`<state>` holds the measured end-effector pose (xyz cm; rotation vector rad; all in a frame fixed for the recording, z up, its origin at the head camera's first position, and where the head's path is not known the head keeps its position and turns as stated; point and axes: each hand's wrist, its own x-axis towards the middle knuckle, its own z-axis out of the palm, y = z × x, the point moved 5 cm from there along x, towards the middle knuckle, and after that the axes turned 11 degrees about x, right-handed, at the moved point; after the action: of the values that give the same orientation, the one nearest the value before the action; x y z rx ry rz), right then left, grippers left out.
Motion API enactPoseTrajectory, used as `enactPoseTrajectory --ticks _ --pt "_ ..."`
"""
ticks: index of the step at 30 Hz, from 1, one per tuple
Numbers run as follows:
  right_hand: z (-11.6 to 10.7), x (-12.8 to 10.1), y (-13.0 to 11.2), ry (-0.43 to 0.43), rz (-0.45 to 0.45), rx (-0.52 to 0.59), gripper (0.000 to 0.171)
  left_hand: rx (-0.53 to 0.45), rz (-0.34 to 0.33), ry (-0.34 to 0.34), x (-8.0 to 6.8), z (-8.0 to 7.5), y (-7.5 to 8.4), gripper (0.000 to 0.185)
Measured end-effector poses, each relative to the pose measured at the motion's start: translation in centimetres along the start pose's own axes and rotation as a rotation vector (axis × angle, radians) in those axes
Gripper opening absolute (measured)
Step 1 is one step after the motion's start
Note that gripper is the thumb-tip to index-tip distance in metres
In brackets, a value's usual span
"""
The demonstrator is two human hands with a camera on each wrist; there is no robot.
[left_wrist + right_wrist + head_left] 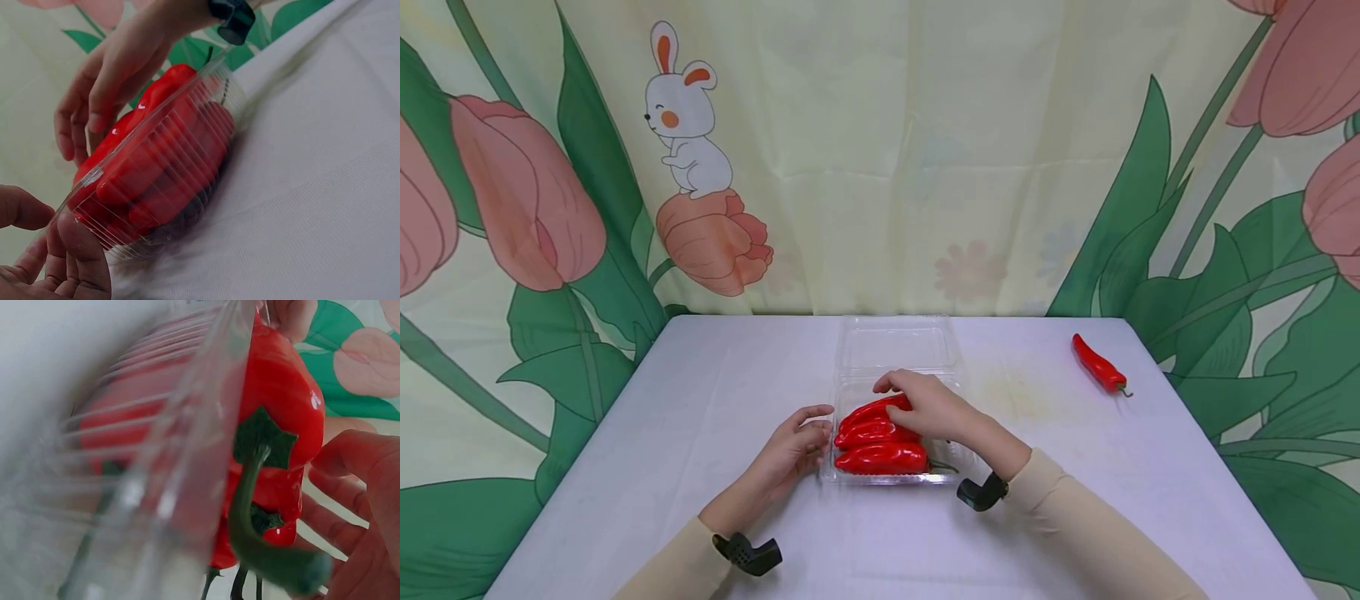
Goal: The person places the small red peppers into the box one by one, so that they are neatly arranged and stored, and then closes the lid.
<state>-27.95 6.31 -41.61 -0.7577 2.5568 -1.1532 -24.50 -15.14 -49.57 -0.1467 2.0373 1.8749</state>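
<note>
Clear plastic clamshell box (897, 367) sits at centre of the white worktop (700, 417), lid folded back toward the upper middle of the frame. Three red peppers (880, 446) lie side by side in its tray, green stems toward the right. Right hand (928, 404) rests over the rearmost pepper, fingers curved down onto it and touching; whether they truly grip it cannot be told. In the right wrist view a pepper stem (259, 506) fills the middle, with the ribbed box wall blurred at left blocking most of the tray. Left hand (793, 446) lies on the worktop at the tray's left edge, fingers loosely curled, fingertips against the plastic wall; left wrist view shows them at lower left beside the ribbed side (169, 181). A fourth red pepper (1099, 364) lies alone at right of the frame, well apart from the box. Flower-print curtain (880, 150) hangs behind, with a rabbit figure (685, 112) at upper left.
</note>
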Motion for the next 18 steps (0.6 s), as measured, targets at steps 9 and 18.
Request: enactPoseTrajectory --ticks 9,18 --pt "-1.2 -0.2 0.3 0.079 0.012 -0.041 0.032 -0.007 0.004 -0.007 -0.1 0.0 0.1 0.051" --pt "-2.9 -0.8 1.5 0.163 0.019 -0.071 0.023 0.002 0.003 -0.006 -0.1 0.0 0.2 0.049"
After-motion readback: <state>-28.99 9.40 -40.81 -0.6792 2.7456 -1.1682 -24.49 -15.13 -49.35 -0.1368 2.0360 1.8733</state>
